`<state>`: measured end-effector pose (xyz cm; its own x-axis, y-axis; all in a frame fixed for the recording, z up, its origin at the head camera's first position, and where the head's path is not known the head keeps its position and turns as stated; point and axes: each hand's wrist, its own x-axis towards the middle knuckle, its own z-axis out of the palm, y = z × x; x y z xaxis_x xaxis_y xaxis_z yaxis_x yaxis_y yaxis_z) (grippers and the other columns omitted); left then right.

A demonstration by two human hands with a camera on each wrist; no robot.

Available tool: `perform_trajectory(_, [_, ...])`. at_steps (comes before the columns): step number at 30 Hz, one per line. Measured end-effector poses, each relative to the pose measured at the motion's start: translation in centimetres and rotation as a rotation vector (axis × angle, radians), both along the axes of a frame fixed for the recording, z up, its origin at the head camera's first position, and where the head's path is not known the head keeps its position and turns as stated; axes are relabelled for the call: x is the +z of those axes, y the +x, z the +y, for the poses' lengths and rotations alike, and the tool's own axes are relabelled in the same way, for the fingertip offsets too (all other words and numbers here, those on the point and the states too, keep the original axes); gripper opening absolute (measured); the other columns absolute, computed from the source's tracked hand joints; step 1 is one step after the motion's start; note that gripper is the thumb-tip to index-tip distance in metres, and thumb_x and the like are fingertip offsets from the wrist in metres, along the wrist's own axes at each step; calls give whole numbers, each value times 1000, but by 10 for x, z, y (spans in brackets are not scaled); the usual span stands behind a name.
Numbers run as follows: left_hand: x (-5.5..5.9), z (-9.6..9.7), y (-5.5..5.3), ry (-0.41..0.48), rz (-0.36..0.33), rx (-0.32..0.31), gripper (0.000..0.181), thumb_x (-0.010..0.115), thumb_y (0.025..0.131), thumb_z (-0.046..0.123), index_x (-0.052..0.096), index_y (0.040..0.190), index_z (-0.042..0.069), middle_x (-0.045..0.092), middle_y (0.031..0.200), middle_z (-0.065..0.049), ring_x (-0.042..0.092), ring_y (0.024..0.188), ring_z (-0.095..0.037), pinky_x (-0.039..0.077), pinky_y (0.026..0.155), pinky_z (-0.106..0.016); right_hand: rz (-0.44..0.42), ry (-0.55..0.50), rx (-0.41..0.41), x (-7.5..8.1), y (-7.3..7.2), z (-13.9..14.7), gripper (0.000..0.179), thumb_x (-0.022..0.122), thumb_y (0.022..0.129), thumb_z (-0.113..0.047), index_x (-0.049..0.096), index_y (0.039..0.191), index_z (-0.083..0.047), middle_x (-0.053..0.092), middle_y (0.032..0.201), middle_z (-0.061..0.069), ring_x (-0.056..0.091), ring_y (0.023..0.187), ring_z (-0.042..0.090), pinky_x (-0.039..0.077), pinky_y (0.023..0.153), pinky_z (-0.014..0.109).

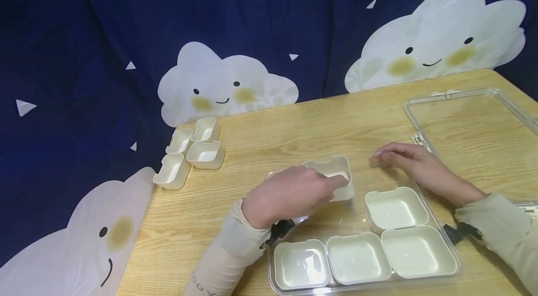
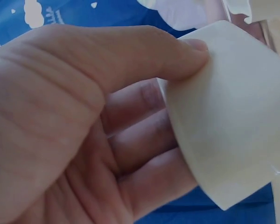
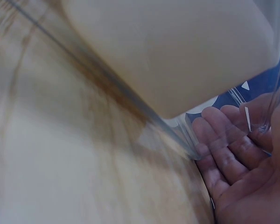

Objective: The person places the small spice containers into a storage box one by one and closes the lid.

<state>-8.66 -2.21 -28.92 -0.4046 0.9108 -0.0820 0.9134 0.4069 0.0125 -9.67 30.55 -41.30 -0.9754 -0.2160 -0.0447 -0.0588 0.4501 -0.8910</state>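
My left hand (image 1: 294, 193) grips a small cream bin (image 1: 336, 170) over a large clear plastic box (image 1: 340, 221). In the left wrist view, the thumb presses one side of this cream bin (image 2: 238, 107), with the other fingers behind its edge. My right hand (image 1: 414, 165) is at the clear box's far right corner; in the right wrist view, its fingers (image 3: 228, 154) and thumb lie around the clear corner. Several cream bins stand in the box: one near bin (image 1: 300, 265), a middle one (image 1: 357, 258), a right one (image 1: 418, 251) and another behind it (image 1: 395, 209).
Several smaller cream bins (image 1: 206, 153) stand grouped at the table's left back. A clear lid with latches (image 1: 449, 94) lies on the wooden table (image 1: 269, 132) at the right. A dark blue cloth with clouds (image 1: 227, 81) hangs behind.
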Motion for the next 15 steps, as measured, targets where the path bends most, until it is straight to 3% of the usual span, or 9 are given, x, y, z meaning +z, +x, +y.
perform_trajectory(6, [-5, 7, 0, 0, -21, -8, 16, 60, 104, 19, 59, 118, 24, 56, 67, 10, 58, 62, -8, 48, 58, -22, -4, 0, -2, 1, 0, -1, 37, 49, 110, -33, 64, 133, -9, 77, 124, -4, 71, 110, -1, 49, 94, 9])
perform_trajectory(15, [-15, 13, -1, 19, 53, -56, 12, 58, 100, 14, 60, 108, 23, 47, 62, 10, 48, 57, -8, 42, 52, -22, -2, -11, 5, 0, 0, 0, 36, 48, 110, -32, 64, 133, -8, 77, 124, -3, 72, 109, 0, 49, 94, 9])
